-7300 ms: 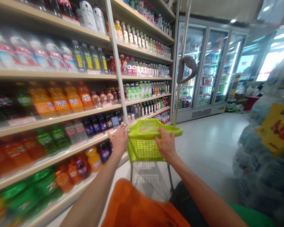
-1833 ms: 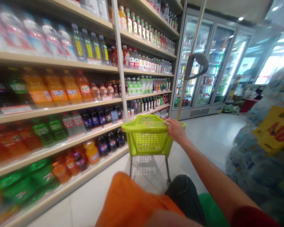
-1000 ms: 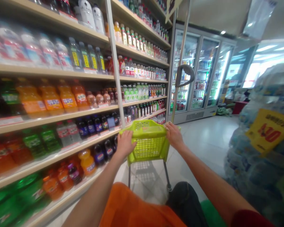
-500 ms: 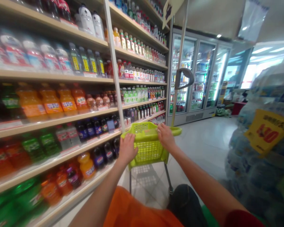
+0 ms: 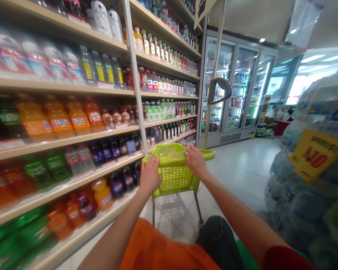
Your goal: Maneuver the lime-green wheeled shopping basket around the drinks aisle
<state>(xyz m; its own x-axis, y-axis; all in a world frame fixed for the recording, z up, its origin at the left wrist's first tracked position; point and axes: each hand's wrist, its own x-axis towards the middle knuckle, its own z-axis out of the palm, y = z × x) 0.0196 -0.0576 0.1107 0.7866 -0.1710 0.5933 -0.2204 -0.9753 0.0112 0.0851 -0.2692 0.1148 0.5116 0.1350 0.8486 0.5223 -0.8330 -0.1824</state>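
A lime-green shopping cart [image 5: 178,180] with a mesh basket stands on the floor in front of me, its thin legs and a wheel showing below. My left hand [image 5: 151,175] is closed over the left end of the cart's near rim. On the right part of the same rim rests my right hand [image 5: 196,161], its fingers wrapped round it. From the right side of the cart rises a tall pole [image 5: 214,56], with a grey loop handle [image 5: 220,90] partway up.
Shelves of bottled drinks [image 5: 73,88] run along the left. Glass-door fridges [image 5: 233,86] stand at the back. On the right is a stack of wrapped bottles [image 5: 290,187] with a yellow price sign [image 5: 317,155]. Pale floor [image 5: 242,165] lies between.
The view has shifted very slightly, with the cart and shelves a little further left and up in the picture. Both hands keep their places on the rim.
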